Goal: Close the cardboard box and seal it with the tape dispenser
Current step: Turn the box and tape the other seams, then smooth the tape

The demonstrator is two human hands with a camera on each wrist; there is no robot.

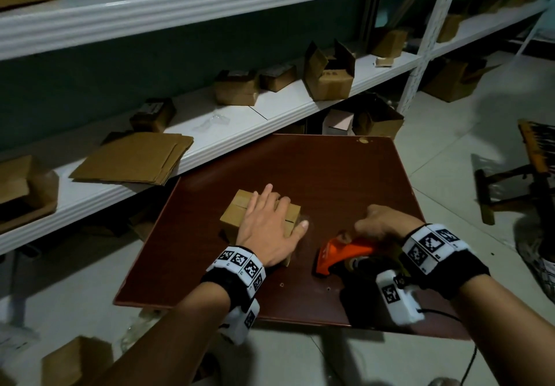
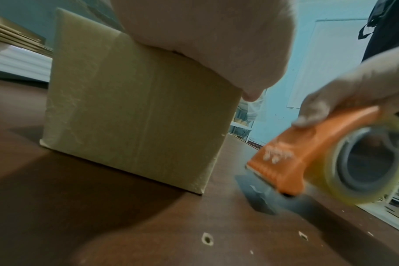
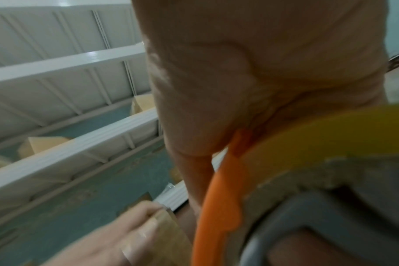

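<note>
- The flaps of the cardboard box (image 1: 240, 211) are seen folded down, so the closing step is judged done; a dark slot of the centre seam is still visible beside the hand.
- No strip of tape can be made out across the top seam, so the sealing is judged not yet done, though much of the top is hidden under the palm.
- The box is pressed flat by the left hand (image 1: 267, 229), its fingers straight and spread over the top, the thumb hanging past the right edge.
- The tape dispenser (image 1: 342, 253) is gripped by the right hand (image 1: 381, 223), whose fingers are curled round the orange body; it is held low over the table (image 1: 330, 169), just beside the box and apart from it.
- The box is shown as small, plain brown and squarish, standing near the middle of the dark wooden table; in the left wrist view a tape band already runs down its side, and its lower corners look slightly crushed.
- The dispenser is loaded with a yellowish clear roll on a grey core.
</note>
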